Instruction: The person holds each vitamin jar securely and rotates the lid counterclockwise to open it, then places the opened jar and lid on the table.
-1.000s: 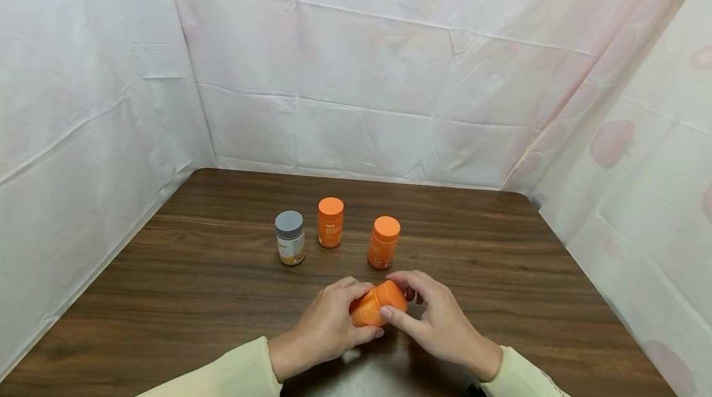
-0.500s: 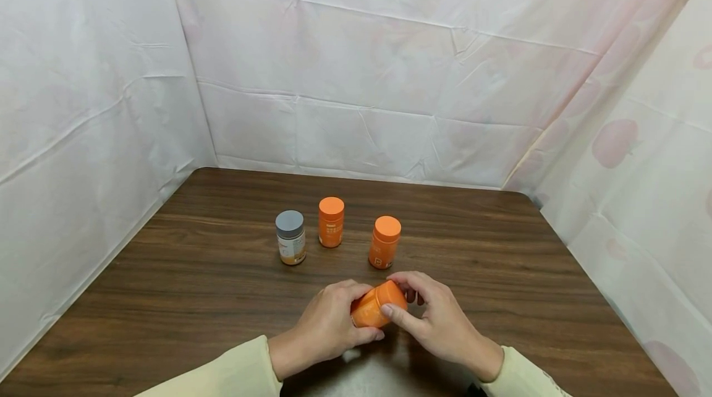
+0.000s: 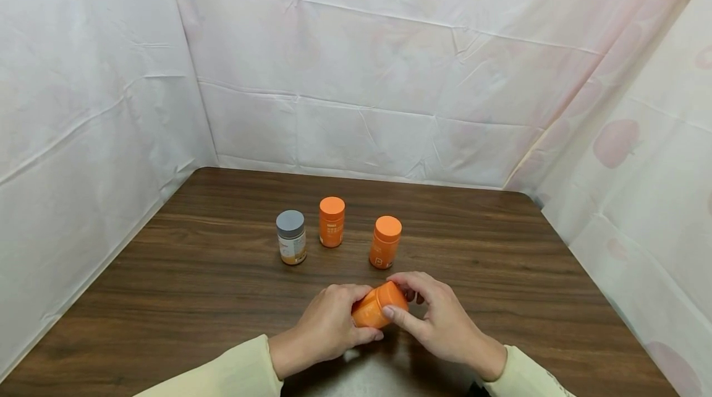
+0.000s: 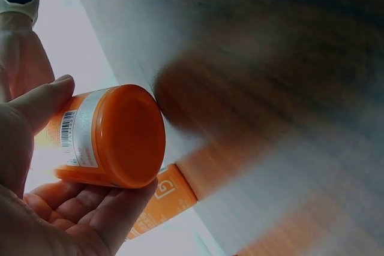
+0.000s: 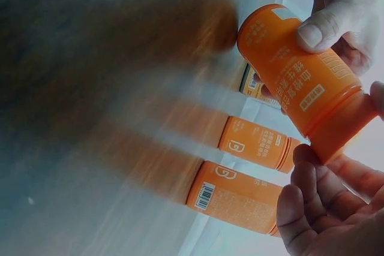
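Just above the table near its front, my left hand (image 3: 329, 321) grips the body of an orange supplement bottle (image 3: 369, 311), which is tilted with its cap to the right. My right hand (image 3: 442, 320) holds the orange cap (image 3: 395, 295) between thumb and fingers. From the left wrist camera, the bottle's round base (image 4: 133, 138) and a white barcode label (image 4: 83, 130) are visible. Pale lettering covers the body of the bottle (image 5: 288, 67) in the right wrist view, where the cap (image 5: 343, 125) sits on its neck.
Beyond my hands, two more orange bottles (image 3: 331, 224) (image 3: 385, 245) stand upright on the dark wood table (image 3: 183, 298). A grey-capped bottle (image 3: 291, 239) with a pale label stands left of them. White sheeting (image 3: 356, 75) encloses the table's back and sides.
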Demonstrator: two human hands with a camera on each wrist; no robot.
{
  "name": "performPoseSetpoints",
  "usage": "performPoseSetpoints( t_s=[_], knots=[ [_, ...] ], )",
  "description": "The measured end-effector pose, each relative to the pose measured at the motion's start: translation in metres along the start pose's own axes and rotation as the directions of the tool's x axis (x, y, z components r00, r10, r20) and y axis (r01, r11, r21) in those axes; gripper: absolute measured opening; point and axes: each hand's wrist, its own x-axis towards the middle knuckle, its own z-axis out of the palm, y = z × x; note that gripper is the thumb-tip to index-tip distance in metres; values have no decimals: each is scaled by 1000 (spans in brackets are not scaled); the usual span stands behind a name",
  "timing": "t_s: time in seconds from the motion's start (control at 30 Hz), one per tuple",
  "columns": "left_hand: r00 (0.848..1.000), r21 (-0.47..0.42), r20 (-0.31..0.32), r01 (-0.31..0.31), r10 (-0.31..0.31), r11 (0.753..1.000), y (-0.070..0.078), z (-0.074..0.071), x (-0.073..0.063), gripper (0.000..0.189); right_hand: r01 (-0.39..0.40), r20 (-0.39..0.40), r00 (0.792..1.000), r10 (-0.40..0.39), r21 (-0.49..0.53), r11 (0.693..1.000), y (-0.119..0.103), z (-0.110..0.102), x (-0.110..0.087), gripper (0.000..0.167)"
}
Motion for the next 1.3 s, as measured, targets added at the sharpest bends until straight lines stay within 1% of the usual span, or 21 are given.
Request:
performPoseSetpoints(
  t_s=[0.2,0.43,0.57,0.73,0.87,0.97,1.07,1.3],
  knots=[
    [1000,-3,-4,-3,3,1000,-1,0,0,45,2,16,1000,-2,1,1000,1,-2,1,33],
    [1000,-12,-8,-14,14,1000,1,1,0,41,39,19,999,-39,-8,999,1,-3,2,34],
    [1000,-22,-15,-23,23,999,0,1,0,37,73,27,997,-73,-9,997,2,-5,1,39],
    [1000,-33,-17,-25,24,999,-1,0,0,34,109,59,992,-109,0,994,2,-7,3,49],
    [1000,-41,-11,-13,13,999,-2,0,1,34,134,79,988,-135,10,991,2,-9,4,50],
    [1000,-43,-9,-9,9,999,-1,0,1,35,138,94,986,-140,29,990,1,-10,5,51],
    [1000,-38,-10,-13,12,999,-1,0,1,35,140,105,984,-145,53,989,0,-12,5,53],
    [999,-17,-24,-28,27,999,-3,1,2,38,200,115,971,-210,92,975,-1,-14,7,63]
  ],
)
